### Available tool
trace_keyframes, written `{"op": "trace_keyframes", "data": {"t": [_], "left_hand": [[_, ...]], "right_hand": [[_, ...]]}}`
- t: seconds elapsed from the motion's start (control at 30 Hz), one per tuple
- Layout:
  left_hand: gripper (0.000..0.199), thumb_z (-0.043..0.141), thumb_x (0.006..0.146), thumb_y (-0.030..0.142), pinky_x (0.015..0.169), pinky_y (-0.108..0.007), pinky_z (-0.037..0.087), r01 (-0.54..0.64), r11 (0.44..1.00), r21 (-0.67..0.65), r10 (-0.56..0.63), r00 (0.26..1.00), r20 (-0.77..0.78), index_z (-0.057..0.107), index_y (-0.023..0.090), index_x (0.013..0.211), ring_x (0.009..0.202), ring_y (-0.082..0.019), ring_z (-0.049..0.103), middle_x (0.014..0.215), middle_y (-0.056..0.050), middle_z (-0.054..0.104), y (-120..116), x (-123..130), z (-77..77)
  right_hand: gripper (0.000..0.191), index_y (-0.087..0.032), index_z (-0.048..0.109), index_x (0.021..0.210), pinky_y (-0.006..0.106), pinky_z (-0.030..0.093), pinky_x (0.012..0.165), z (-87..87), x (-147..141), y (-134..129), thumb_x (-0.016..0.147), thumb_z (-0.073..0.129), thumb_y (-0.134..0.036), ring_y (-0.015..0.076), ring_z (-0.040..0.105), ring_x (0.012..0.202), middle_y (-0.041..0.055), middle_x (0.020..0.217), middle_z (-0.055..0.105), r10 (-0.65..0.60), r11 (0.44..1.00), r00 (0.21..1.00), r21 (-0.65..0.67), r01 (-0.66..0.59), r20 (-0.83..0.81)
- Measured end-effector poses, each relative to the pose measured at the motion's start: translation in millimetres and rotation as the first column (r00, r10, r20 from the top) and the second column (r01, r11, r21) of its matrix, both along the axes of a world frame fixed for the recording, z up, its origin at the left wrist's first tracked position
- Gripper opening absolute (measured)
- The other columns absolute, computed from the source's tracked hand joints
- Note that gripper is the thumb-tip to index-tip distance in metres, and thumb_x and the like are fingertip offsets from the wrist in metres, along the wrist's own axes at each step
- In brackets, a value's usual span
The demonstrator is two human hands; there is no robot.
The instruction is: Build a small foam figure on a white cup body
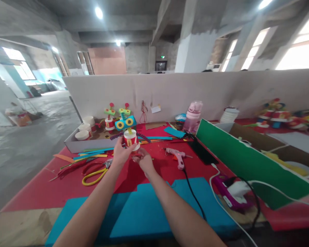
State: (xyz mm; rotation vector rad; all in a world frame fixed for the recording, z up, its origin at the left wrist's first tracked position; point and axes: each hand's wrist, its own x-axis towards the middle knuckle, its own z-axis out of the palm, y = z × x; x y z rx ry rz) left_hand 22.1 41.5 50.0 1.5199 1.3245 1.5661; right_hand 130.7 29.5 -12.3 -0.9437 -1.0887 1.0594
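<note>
A paper-cup figure [130, 139] has a red and white cup body, a blue head with two round yellow eyes, green and red pieces on top, and dark curly arms at its sides. My left hand [121, 151] is wrapped round the left side of the cup. Below and to the right of the cup's base is my right hand [143, 160], its fingers curled close to the base; what they hold, if anything, is too small to make out. The figure is held upright above the red table covering [154, 175].
Yellow-handled pliers [95, 176] and coloured strips [92, 152] lie left. A pink glue gun [179, 157], a black phone [202, 151] and a purple power strip [230, 195] with cables are right. Behind stand a white box of cups [78, 145], a pink bottle [193, 116] and a green-sided box [247, 161].
</note>
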Motion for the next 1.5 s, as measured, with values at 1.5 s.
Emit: {"op": "trace_keyframes", "data": {"t": [1.5], "left_hand": [[0.056, 0.084, 0.058, 0.035, 0.085, -0.036, 0.053, 0.129, 0.983, -0.129, -0.155, 0.963, -0.221, 0.057, 0.016, 0.104, 0.093, -0.023, 0.068, 0.102, -0.01, 0.07, 62, 36, -44.3]], "right_hand": [[0.035, -0.02, 0.046, 0.055, 0.022, 0.034, 0.055, 21.3, 11, -43, 0.089, 0.047, -0.029, 0.0098, 0.051, 0.055, -0.0023, 0.057, 0.058, -0.411, 0.786, 0.666, 0.612, -0.087, 0.623]]}}
